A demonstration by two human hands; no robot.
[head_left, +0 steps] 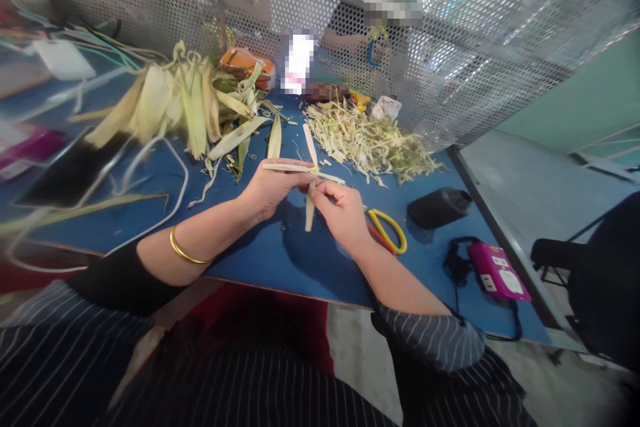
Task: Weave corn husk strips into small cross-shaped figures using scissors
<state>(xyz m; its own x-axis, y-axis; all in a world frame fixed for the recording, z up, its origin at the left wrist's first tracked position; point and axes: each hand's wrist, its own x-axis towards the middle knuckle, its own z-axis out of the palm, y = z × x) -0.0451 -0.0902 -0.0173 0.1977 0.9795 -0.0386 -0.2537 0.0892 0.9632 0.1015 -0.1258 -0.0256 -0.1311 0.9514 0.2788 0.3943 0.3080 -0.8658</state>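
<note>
Pale corn husk strips (pixel 310 213) cross one another between my hands, with ends pointing up, down, left and right. My left hand (pixel 273 190) is closed on them from the left, thumb and fingers near the crossing. At the lower strip, just below the crossing, my right hand (pixel 343 210) pinches with thumb and forefinger. Both hands are raised over the blue table (pixel 260 240). Beside my right wrist lie scissors (pixel 387 230) with yellow and orange handles. How the strips are joined at the middle is too small to make out.
Whole corn husks (pixel 185 103) lie heaped at the left, near a white cable (pixel 186 180). Shredded husk scraps (pixel 365 140) are piled behind my hands. At the right are a black cylinder (pixel 437 207) and a pink packet (pixel 500 271). A perforated metal screen (pixel 480 40) borders the table's back.
</note>
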